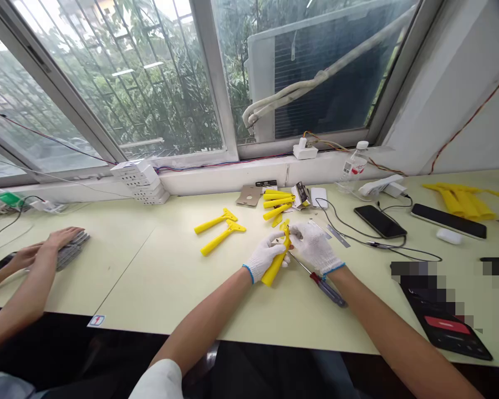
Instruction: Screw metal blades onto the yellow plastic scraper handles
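Note:
My left hand (pixel 264 258), in a white knit glove, is wrapped round a yellow plastic scraper (pixel 273 270), its wide handle end pointing down toward me. My right hand (pixel 316 245), gloved too, has its fingers pinched together at the scraper's head; whatever small piece they hold is hidden. Under the right hand lies a screwdriver (pixel 330 291) with a dark red and grey handle, its shaft reaching toward the scraper. Two more yellow scrapers (pixel 220 239) rest to the left. Beyond my hands are several yellow handles (pixel 278 200) in a pile, and a thin metal blade (pixel 338 235) lies to the right.
A small open box (pixel 302 195) and brown cardboard (pixel 250 196) are at the back. Rightward lie phones (pixel 380 220), black cables (pixel 341 221), a bottle (pixel 354 163) and more yellow scrapers (pixel 461 200). At left, a co-worker's hands (pixel 64 237) rest on grey pieces (pixel 72 252).

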`<move>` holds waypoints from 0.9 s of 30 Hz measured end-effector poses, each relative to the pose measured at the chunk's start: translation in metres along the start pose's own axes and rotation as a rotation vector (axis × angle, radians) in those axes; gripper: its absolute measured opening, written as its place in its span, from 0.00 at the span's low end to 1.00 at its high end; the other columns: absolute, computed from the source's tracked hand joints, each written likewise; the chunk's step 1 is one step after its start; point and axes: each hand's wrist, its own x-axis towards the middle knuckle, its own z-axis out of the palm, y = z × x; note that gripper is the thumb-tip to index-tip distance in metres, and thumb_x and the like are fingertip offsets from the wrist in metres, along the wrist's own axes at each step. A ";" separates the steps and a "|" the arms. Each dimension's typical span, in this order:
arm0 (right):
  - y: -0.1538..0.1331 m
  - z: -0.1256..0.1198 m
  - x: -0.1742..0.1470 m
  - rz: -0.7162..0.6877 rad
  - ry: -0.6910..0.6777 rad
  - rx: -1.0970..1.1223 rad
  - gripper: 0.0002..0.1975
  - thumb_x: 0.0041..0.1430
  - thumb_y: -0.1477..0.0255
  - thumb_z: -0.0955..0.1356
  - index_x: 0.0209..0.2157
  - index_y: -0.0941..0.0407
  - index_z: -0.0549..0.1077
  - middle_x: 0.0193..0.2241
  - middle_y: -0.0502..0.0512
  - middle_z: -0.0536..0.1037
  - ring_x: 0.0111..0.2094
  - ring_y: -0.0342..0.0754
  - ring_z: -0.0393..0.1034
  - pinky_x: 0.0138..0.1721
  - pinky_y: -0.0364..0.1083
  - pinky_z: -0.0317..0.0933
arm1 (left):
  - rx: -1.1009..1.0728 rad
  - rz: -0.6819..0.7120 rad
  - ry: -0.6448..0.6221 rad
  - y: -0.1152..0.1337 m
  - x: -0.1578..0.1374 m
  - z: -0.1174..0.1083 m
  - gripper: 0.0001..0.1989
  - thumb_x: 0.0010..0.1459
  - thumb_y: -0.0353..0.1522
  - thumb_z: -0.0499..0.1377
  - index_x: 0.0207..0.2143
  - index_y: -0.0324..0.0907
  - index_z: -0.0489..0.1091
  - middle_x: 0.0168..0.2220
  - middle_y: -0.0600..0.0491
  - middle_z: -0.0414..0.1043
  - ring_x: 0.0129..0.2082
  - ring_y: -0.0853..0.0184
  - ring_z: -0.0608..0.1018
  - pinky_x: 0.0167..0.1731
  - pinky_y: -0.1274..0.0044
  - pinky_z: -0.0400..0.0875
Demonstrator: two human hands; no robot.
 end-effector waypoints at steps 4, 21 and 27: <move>0.003 -0.001 0.003 0.014 0.001 0.015 0.14 0.75 0.63 0.72 0.52 0.59 0.80 0.49 0.60 0.82 0.48 0.48 0.78 0.54 0.51 0.75 | 0.030 -0.005 -0.011 0.002 -0.002 0.000 0.38 0.58 0.34 0.71 0.69 0.40 0.66 0.45 0.44 0.82 0.28 0.66 0.83 0.28 0.74 0.79; 0.008 -0.018 0.012 0.246 -0.125 0.265 0.11 0.62 0.72 0.74 0.46 0.58 0.81 0.41 0.60 0.85 0.39 0.48 0.79 0.42 0.45 0.72 | 0.058 -0.094 -0.119 0.003 0.001 -0.009 0.40 0.58 0.35 0.71 0.70 0.41 0.64 0.48 0.40 0.84 0.23 0.66 0.81 0.22 0.75 0.76; 0.004 -0.012 0.012 0.326 -0.105 0.294 0.11 0.62 0.70 0.73 0.45 0.60 0.80 0.41 0.61 0.84 0.38 0.47 0.77 0.42 0.45 0.71 | 0.048 -0.110 -0.108 0.007 0.001 -0.009 0.41 0.57 0.34 0.70 0.72 0.41 0.64 0.48 0.40 0.84 0.23 0.66 0.81 0.20 0.75 0.75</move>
